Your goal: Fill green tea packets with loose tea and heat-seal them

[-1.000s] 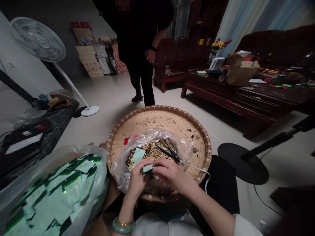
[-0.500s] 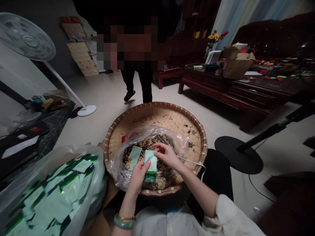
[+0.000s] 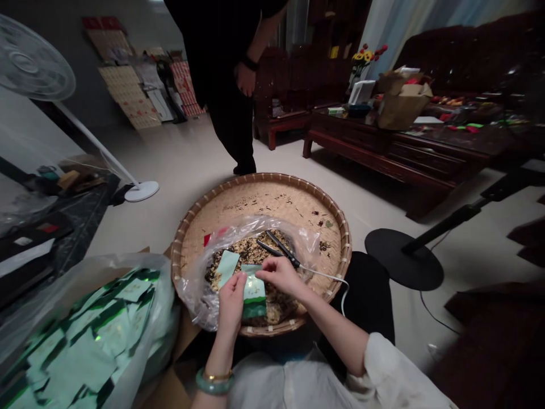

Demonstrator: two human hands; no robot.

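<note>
Between my hands is a green packet (image 3: pixel 254 295), held upright above a round woven bamboo tray (image 3: pixel 183 241). My left hand (image 3: pixel 232 298) pinches its left edge. At its upper right corner, the fingers of my right hand (image 3: pixel 281 275) are closed on the packet. In the tray lies an open clear plastic bag (image 3: pixel 196 301) with a loose dried mix (image 3: pixel 244 247) of dark and pale bits. Another pale green packet (image 3: pixel 229 266) rests on the mix. A black clamp-like tool (image 3: pixel 279 248) with two long arms and a white cord lies beyond my right hand.
To the left, a large plastic bag (image 3: pixel 166 278) holds many green packets (image 3: pixel 102 335). A white standing fan (image 3: pixel 142 191) is further back. A person in black (image 3: pixel 232 108) stands beyond the tray. At right are a dark wooden table (image 3: pixel 361 139) and a black round stand base (image 3: pixel 404 258).
My hands have come to the packet's top corners, and its top edge looks spread wider. The person beyond the tray has shifted and turned. The whole view has swung slightly.
</note>
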